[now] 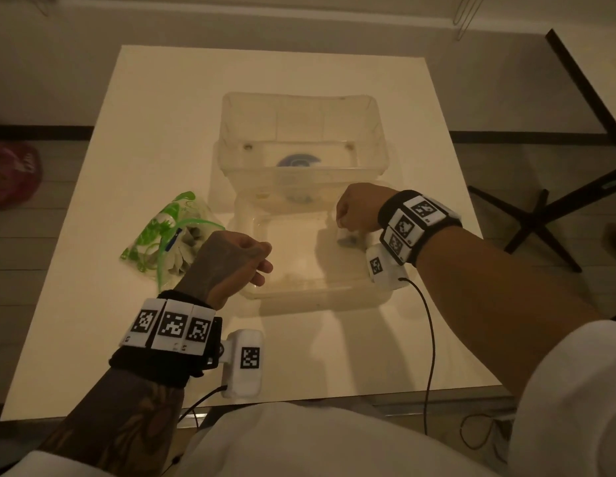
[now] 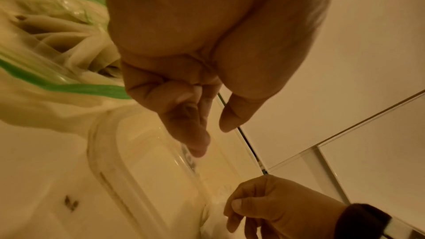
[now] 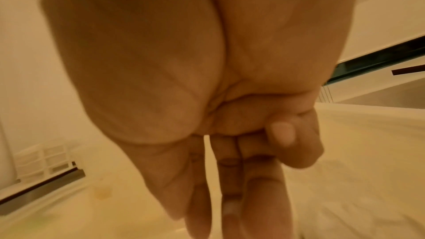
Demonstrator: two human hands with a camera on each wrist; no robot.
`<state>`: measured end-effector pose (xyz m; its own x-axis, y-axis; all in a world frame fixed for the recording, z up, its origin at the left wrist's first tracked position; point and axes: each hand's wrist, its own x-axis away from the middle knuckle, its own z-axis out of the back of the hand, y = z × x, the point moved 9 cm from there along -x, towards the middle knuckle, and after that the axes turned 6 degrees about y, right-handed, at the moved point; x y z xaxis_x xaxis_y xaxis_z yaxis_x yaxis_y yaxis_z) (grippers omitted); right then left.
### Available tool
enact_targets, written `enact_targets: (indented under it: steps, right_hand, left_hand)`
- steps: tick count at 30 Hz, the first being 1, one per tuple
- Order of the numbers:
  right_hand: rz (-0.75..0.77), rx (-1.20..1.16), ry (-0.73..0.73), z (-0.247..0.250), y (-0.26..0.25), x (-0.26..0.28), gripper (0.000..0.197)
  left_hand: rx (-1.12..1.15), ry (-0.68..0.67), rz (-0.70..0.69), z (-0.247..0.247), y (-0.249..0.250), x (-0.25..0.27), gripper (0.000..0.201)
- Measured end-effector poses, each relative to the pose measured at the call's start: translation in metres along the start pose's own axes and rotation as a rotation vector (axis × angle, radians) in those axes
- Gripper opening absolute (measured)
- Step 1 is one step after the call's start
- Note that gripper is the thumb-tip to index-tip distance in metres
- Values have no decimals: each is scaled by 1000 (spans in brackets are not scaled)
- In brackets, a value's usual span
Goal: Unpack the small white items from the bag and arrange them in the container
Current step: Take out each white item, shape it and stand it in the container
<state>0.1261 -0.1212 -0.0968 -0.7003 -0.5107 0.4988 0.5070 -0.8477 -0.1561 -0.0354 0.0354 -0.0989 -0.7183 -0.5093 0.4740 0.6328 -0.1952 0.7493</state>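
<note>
A clear bag with green print (image 1: 162, 235) lies left of centre on the table, with several small white items inside (image 2: 57, 43). A shallow clear tray (image 1: 292, 273) sits in front of a deep clear container (image 1: 299, 105). My left hand (image 1: 244, 259) hovers over the tray's left edge next to the bag, fingers loosely curled and holding nothing (image 2: 202, 115). My right hand (image 1: 354, 211) reaches down into the tray's right end, fingers pointing down (image 3: 230, 188). It seems to pinch a small white item (image 1: 347, 237), which the hand mostly hides.
The white table (image 1: 127, 339) has bare room around the tray. A cable (image 1: 426, 339) runs from my right wrist across the front right. A dark table leg (image 1: 540, 228) stands on the floor to the right, and a red bag (image 1: 10, 173) lies on the floor to the left.
</note>
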Motion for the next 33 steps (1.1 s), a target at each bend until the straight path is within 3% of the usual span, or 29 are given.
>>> enact_targets:
  steps: [5,8,14,19,23,33]
  right_hand:
    - [9,-220,91,10,-8,9,15]
    - [63,-265,93,8,-29,15,14]
    - [124,-251,70,-1,-61,20,17]
    - [135,-245,51,-6,-68,25,18]
    - [139,-233,46,-7,-70,28,18]
    - [148,-250,47,-14,-71,31,18]
  left_hand:
    - [-317,255,-135,34,-7,-5,17]
    - [-455,340,-90,44,-25,-16,20]
    - [-599,408,-113,40,-53,-32,58]
    - [-581,347,-48,36,-65,-47,59]
    - [-528,326,86,42,-73,-54,55]
    - [-618,283,-40,46,-75,-52,34]
